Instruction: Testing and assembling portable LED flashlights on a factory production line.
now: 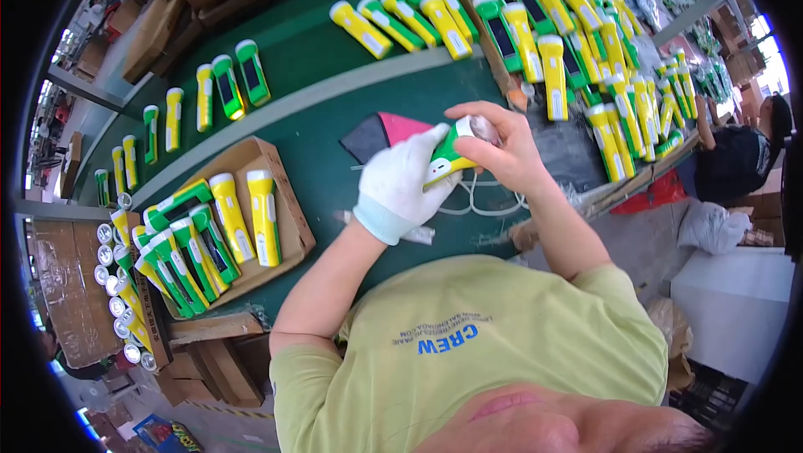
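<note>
Above the green table, in front of my chest, both my hands are closed around one green and yellow flashlight [443, 167]. My left hand [397, 185], in a white glove, wraps its body. Bare fingers of my right hand [512, 152] curl around its whitish head end, which they partly cover. Behind my left hand lies a piece of pink and dark material [403, 128]. A white cord [485, 209] loops on the table below the flashlight; I cannot tell whether it is attached.
At left, a cardboard tray [299, 223] holds several flashlights. More stand along the green conveyor belt [293, 64] beyond the grey rail [326, 89]. A large pile of flashlights [602, 51] covers the right side. Another person [740, 148] is at the far right.
</note>
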A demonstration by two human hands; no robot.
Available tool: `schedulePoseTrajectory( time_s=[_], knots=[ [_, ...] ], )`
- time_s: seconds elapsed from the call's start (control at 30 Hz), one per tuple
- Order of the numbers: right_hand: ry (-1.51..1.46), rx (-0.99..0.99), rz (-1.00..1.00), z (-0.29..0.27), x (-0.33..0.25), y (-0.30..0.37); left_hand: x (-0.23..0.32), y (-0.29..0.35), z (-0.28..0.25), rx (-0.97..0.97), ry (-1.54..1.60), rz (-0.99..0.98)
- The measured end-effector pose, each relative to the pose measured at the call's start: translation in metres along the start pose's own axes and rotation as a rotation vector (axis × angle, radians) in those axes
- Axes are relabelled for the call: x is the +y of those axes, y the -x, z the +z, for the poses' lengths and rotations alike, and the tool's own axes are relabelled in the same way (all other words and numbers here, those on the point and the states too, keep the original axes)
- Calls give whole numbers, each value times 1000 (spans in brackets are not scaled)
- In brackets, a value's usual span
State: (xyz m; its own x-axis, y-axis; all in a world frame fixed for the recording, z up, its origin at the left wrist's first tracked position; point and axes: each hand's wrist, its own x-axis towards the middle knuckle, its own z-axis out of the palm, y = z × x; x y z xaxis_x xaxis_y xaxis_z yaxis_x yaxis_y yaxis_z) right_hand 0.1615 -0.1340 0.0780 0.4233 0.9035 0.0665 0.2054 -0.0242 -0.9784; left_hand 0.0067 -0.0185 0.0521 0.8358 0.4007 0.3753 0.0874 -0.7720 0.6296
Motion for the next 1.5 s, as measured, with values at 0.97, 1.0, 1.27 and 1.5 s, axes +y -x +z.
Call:
schedulePoseTrajectory(
  time_s=[0.97,1.0,1.27,1.5],
  knots=[
    [207,-263,-387,33,30,-3,-27,-3,14,231,1089,-415],
    [207,-337,-415,38,37,9,-24,-6,10,231,1171,-426],
    [498,-416,-553,59,57,51,-30,-22,0,214,1295,-471],
    [300,-31,-557,66,59,46,-49,-5,26,56,1436,-508]
  ],
)
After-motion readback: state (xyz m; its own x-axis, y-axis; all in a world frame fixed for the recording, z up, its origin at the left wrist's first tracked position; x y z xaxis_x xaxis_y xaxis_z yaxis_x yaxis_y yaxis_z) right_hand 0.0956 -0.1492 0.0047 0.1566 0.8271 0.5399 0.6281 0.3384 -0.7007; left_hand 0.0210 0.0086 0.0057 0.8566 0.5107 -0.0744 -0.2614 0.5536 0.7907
